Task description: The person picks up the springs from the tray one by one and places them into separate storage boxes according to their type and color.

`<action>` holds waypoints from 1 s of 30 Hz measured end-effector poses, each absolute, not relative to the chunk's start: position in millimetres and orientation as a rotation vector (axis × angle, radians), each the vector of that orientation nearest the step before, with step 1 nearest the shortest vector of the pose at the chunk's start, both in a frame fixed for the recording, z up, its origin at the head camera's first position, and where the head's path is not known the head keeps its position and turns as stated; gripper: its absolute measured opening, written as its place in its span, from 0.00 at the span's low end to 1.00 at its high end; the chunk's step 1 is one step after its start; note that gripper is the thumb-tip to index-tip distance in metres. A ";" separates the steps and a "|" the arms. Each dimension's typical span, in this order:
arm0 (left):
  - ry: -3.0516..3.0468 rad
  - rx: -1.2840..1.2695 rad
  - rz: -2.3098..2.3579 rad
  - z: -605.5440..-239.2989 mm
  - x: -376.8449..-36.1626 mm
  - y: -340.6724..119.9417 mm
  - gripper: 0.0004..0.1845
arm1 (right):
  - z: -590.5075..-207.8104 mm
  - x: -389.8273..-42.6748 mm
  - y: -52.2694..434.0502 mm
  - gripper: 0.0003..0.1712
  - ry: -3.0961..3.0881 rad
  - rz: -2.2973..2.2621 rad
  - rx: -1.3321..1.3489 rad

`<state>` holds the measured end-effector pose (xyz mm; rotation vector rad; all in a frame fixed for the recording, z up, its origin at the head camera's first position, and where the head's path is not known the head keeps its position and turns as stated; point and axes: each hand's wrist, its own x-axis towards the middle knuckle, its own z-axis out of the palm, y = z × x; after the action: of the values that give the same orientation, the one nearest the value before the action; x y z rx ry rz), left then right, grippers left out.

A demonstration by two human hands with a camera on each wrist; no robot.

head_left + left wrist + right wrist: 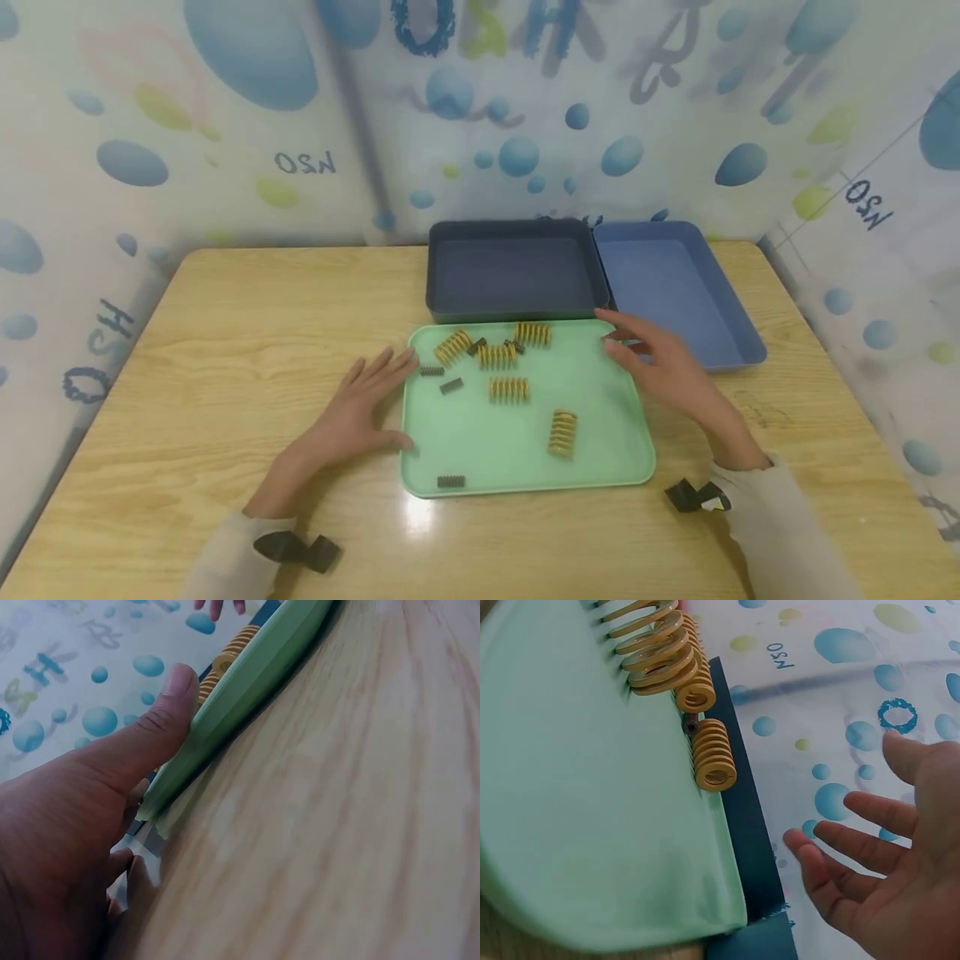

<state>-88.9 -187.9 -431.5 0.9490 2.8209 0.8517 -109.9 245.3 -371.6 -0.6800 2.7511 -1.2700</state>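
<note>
A light green tray [457, 442] lies on the table with yellow coil springs [508, 389] and smaller dark springs [451, 482] scattered over it. At the tray's left edge is my left hand [360, 408], its fingers spread; in the left wrist view its thumb [169, 705] lies against the tray's side. My right hand [663, 362] hovers by the far right corner of the tray, fingers loosely bent with nothing between them. In the right wrist view that hand [900, 847] is apart from the yellow springs [714, 754].
Behind the green tray stands a dark navy tray [517, 312], with a blue tray [731, 317] to its right. Both butt up near the patterned wall covering [300, 192]. The wooden table [300, 308] extends on both sides.
</note>
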 end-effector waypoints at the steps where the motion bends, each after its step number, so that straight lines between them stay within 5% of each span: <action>1: 2.821 0.950 0.855 -431.9 -89.3 -187.7 0.58 | -371.6 -111.0 244.1 0.26 2.736 -1.307 -0.656; 15: 2.814 0.948 0.860 -433.2 -89.6 -187.2 0.56 | -356.1 -126.0 198.1 0.20 2.429 -1.541 -0.466; 30: 2.843 0.997 0.838 -431.7 -86.9 -187.9 0.55 | -408.5 -136.7 188.4 0.19 2.401 -1.742 -0.561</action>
<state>-86.9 -187.9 -431.7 0.9965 2.8433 0.8380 -136.7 188.4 -408.5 -0.5611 2.4009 -1.7423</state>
